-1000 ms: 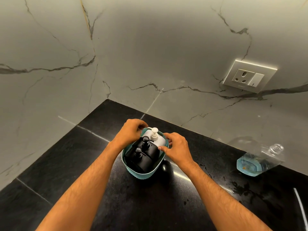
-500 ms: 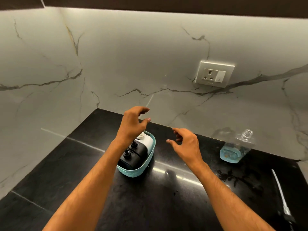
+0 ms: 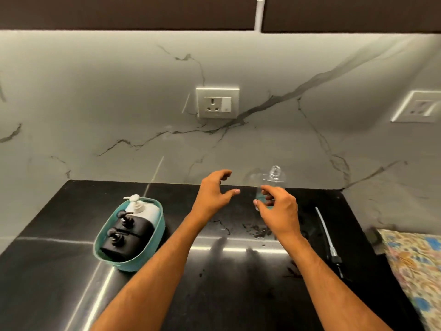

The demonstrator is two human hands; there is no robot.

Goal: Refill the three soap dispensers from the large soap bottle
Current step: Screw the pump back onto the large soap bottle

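Centre-right of the frame, both hands, left hand point(image 3: 212, 195) and right hand point(image 3: 278, 211), hover spread and empty by the uncapped soap bottle point(image 3: 274, 181): probably light, thin-walled, slippery; grip its body.

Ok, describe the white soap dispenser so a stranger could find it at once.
On the left of the black counter sits a teal basket. Three pump dispensers stand inside; the white dispenser is nearest the wall. The other two are black.
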